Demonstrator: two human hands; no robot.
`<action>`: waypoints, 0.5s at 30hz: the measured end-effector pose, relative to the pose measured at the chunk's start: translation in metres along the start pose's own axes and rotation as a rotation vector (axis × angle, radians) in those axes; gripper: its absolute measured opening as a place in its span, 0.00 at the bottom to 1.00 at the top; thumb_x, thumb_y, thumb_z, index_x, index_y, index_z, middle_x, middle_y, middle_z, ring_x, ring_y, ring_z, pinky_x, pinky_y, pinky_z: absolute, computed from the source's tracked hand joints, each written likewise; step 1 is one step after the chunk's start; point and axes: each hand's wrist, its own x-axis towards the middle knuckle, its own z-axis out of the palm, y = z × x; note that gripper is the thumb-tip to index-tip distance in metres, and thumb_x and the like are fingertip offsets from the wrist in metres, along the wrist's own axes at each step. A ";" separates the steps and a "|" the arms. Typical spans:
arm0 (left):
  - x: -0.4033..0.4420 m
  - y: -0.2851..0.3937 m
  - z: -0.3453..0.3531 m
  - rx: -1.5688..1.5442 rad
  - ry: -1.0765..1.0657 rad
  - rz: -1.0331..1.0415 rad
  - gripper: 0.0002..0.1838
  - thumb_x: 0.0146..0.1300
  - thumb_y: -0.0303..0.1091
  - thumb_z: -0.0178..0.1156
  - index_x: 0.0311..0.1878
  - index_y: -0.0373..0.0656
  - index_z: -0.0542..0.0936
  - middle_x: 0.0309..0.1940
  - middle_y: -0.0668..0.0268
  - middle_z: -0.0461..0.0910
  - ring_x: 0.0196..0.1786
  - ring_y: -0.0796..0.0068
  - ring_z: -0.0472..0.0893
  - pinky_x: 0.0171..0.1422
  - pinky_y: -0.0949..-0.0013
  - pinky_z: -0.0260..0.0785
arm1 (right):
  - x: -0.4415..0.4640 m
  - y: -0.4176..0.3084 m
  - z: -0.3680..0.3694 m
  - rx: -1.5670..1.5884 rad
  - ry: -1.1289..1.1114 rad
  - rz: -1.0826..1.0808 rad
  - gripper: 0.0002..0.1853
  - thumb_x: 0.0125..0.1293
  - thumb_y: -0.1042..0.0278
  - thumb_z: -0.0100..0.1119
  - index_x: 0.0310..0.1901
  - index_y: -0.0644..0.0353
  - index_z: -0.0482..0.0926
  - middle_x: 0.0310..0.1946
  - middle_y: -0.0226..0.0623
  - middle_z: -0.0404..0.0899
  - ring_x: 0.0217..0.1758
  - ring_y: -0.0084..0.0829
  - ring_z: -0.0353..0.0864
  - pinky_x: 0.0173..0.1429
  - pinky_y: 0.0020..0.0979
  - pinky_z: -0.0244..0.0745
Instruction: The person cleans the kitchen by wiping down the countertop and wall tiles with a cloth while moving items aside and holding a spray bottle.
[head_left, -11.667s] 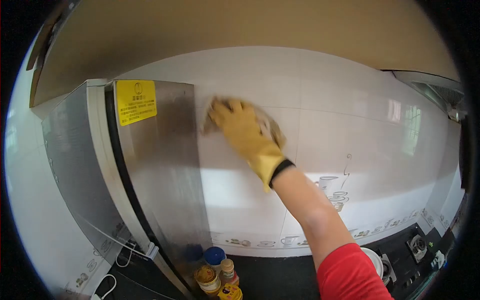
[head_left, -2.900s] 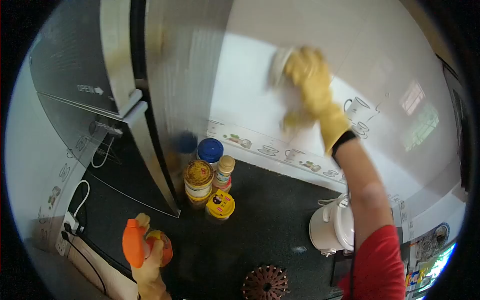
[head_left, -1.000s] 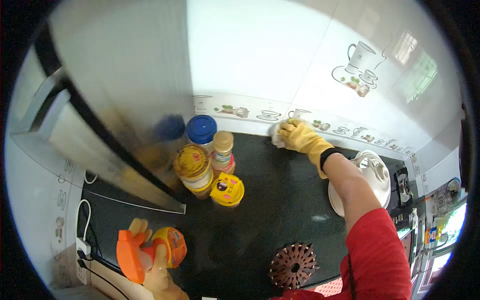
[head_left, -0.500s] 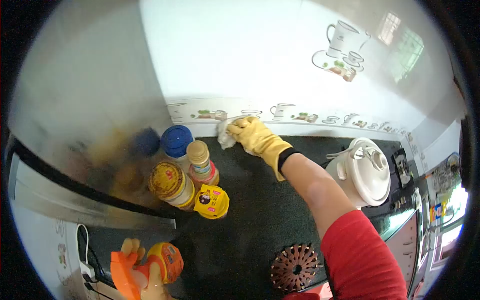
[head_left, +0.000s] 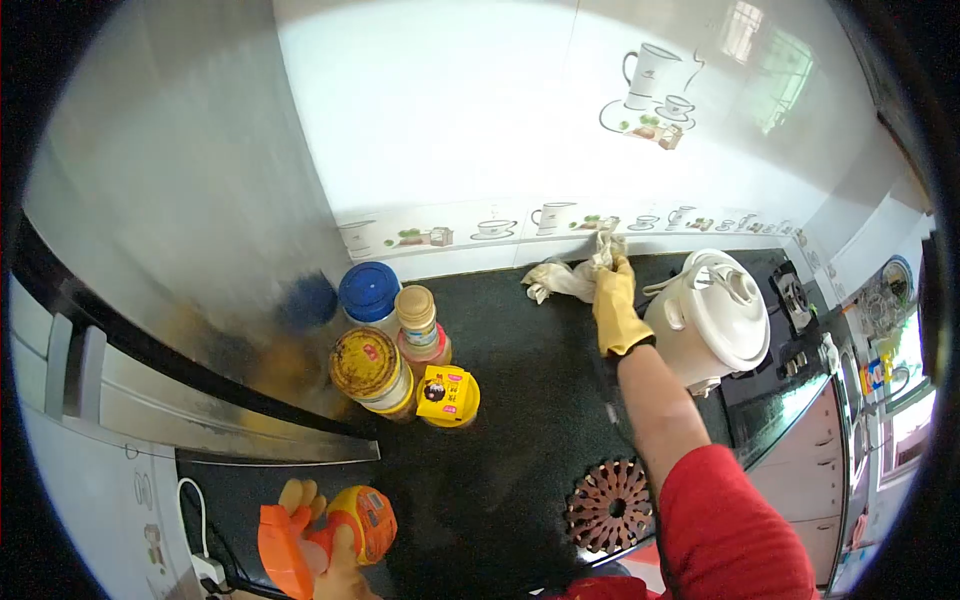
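My right hand [head_left: 617, 305], in a yellow rubber glove, presses a whitish cloth [head_left: 566, 280] against the bottom of the tiled wall [head_left: 450, 120], where it meets the dark countertop. Part of the cloth trails to the left of the glove. Just right of that hand stands a white lidded electric pot [head_left: 708, 318] with a cord bundled on top. Low on the left, my left hand [head_left: 343, 570] is wrapped around the neck of a spray bottle [head_left: 362, 525] with an orange trigger head and a yellow-orange body.
Several jars [head_left: 371, 370] cluster on the countertop [head_left: 490, 440] beside a shiny metal panel [head_left: 180, 230]; a small yellow packet [head_left: 444, 392] lies on one lid. A round brown slatted trivet [head_left: 612, 506] rests near the front edge. A gas stove [head_left: 790, 360] sits beyond the pot.
My right hand has slid rightward along the wall base with the cloth, from near the jars to beside the pot. My left hand still grips the spray bottle. The view has shifted slightly.
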 end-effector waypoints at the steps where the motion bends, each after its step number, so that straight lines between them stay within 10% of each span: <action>1: 0.002 0.003 0.000 0.000 -0.010 0.005 0.43 0.47 0.42 0.71 0.65 0.33 0.66 0.61 0.55 0.71 0.61 0.59 0.73 0.64 0.59 0.64 | -0.027 -0.020 0.016 0.244 0.020 0.005 0.20 0.60 0.84 0.50 0.56 0.67 0.71 0.44 0.42 0.78 0.40 0.33 0.78 0.44 0.30 0.75; 5: 0.009 0.006 0.003 -0.008 -0.126 -0.035 0.42 0.48 0.39 0.70 0.65 0.33 0.66 0.59 0.55 0.72 0.60 0.60 0.73 0.63 0.59 0.64 | -0.061 -0.007 0.088 0.612 -0.021 0.227 0.10 0.65 0.76 0.58 0.46 0.66 0.72 0.37 0.38 0.78 0.33 0.30 0.78 0.38 0.32 0.78; 14: 0.013 0.036 0.011 0.080 -0.310 0.080 0.33 0.60 0.25 0.61 0.68 0.33 0.62 0.60 0.57 0.71 0.55 0.67 0.74 0.63 0.63 0.66 | -0.024 0.031 0.129 -0.268 0.363 0.027 0.06 0.60 0.81 0.55 0.39 0.65 0.75 0.38 0.39 0.75 0.39 0.25 0.74 0.43 0.28 0.74; 15: 0.013 0.039 0.013 0.034 -0.279 0.034 0.34 0.59 0.27 0.63 0.67 0.32 0.62 0.58 0.56 0.72 0.56 0.65 0.74 0.63 0.62 0.66 | 0.004 0.042 0.106 0.390 0.305 0.153 0.07 0.63 0.72 0.48 0.39 0.63 0.75 0.37 0.39 0.76 0.36 0.30 0.75 0.42 0.32 0.75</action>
